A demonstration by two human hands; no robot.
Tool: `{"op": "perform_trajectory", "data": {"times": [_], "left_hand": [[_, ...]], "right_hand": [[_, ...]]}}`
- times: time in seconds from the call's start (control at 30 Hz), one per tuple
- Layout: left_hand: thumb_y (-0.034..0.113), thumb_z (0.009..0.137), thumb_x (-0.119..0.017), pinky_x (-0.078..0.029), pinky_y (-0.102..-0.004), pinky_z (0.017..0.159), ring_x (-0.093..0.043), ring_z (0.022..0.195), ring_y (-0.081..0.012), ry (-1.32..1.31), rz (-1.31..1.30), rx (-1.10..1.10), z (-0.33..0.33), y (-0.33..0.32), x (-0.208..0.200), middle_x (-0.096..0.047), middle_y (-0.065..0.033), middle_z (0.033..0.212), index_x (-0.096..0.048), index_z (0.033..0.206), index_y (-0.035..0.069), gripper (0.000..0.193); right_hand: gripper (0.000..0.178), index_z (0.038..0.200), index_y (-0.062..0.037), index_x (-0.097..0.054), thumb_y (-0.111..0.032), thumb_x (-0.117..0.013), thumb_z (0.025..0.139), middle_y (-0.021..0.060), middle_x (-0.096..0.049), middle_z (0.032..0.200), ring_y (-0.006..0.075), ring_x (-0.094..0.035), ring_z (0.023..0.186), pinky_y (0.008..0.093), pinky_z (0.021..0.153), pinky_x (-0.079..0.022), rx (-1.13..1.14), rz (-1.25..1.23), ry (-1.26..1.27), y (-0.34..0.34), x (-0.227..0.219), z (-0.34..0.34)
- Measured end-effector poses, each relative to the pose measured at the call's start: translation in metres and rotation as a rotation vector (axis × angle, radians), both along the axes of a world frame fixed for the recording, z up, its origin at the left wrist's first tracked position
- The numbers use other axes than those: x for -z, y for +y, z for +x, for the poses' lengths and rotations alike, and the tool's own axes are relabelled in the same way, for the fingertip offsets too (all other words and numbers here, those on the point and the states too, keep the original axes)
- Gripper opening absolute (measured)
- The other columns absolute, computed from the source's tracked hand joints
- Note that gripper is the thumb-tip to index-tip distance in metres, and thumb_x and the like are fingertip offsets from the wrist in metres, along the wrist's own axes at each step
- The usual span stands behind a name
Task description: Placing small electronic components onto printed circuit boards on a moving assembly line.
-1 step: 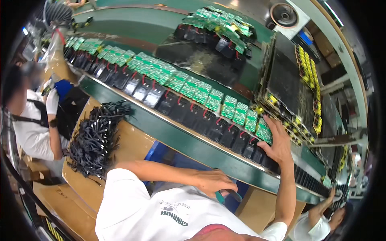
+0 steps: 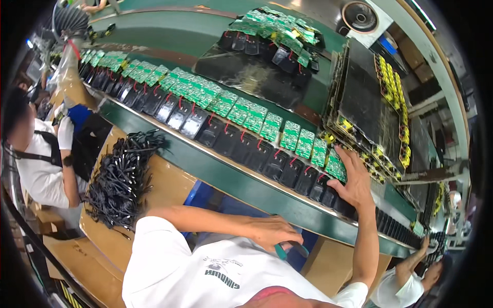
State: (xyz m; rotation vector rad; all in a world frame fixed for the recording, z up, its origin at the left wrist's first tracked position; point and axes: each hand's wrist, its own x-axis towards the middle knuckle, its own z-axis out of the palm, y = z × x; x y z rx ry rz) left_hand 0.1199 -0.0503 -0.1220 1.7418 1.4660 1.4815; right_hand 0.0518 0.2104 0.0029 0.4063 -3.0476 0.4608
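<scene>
My left hand (image 2: 275, 233) is closed in front of my shirt around a hand tool with teal handles (image 2: 281, 251); its working end is hidden. My right hand (image 2: 355, 180) reaches over the bench with thumb and fingers spread. They span the green circuit board (image 2: 335, 167) at the right end of a long row, apparently touching it. The row of boards (image 2: 246, 114) runs up to the left. Red wires join the boards to black plastic housings (image 2: 223, 139) lined up along the near edge.
A heap of black cables (image 2: 120, 179) lies on cardboard (image 2: 172, 179) at left. Boards are piled on a black sheet (image 2: 246, 77) across the bench. Stacked trays with yellow parts (image 2: 364, 97) stand right. Co-workers are at left (image 2: 46, 159) and lower right (image 2: 403, 287).
</scene>
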Motion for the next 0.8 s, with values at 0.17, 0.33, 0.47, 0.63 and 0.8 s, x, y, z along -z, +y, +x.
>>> {"op": "perform_trajectory", "data": {"times": [0.17, 0.33, 0.47, 0.63, 0.8], "left_hand": [[0.004, 0.084, -0.068, -0.054, -0.0427, 0.073, -0.065, 0.079, -0.0348, 0.072, -0.053, -0.041, -0.005, -0.01, 0.002, -0.069, -0.013, 0.092, -0.06, 0.116, 0.006, 0.033], [0.005, 0.083, -0.068, -0.054, -0.0419, 0.073, -0.065, 0.079, -0.0337, 0.094, -0.04, -0.06, -0.001, -0.007, 0.008, -0.069, -0.012, 0.091, -0.061, 0.114, 0.007, 0.032], [0.006, 0.083, -0.068, -0.054, -0.0417, 0.074, -0.065, 0.08, -0.0335, 0.109, -0.044, -0.053, 0.0, -0.006, 0.01, -0.069, -0.0114, 0.091, -0.061, 0.113, 0.007, 0.031], [0.007, 0.083, -0.069, -0.054, -0.0421, 0.073, -0.067, 0.081, -0.0342, 0.177, -0.102, -0.026, 0.003, -0.006, 0.011, -0.069, -0.0119, 0.089, -0.062, 0.11, 0.005, 0.028], [0.008, 0.082, -0.071, -0.054, -0.0429, 0.072, -0.068, 0.079, -0.0357, 0.364, -0.251, 0.029, -0.006, -0.009, 0.015, -0.071, -0.0135, 0.085, -0.063, 0.106, 0.004, 0.025]], "right_hand": [[0.09, 0.152, -0.0099, -0.053, -0.071, -0.066, 0.087, 0.0139, -0.059, 0.14, 0.0374, -0.061, 0.118, 0.0454, 0.101, -0.049, -0.04, 0.054, 0.092, 0.007, 0.001, 0.005], [0.091, 0.151, -0.0095, -0.053, -0.072, -0.066, 0.087, 0.0139, -0.06, 0.14, 0.0373, -0.061, 0.119, 0.0459, 0.101, -0.049, -0.007, 0.077, 0.078, 0.009, 0.003, 0.011], [0.09, 0.151, -0.0089, -0.053, -0.071, -0.067, 0.087, 0.0138, -0.061, 0.138, 0.0372, -0.062, 0.117, 0.0458, 0.101, -0.049, 0.025, 0.082, 0.062, 0.009, 0.007, 0.011], [0.083, 0.147, -0.0075, -0.056, -0.061, -0.073, 0.086, 0.0135, -0.064, 0.134, 0.0369, -0.064, 0.112, 0.0444, 0.098, -0.05, -0.007, 0.043, 0.106, 0.006, 0.009, 0.009], [0.068, 0.138, -0.0057, -0.063, -0.034, -0.085, 0.08, 0.0131, -0.066, 0.127, 0.0358, -0.065, 0.106, 0.042, 0.094, -0.051, 0.046, -0.113, 0.088, 0.005, 0.003, 0.013]]}}
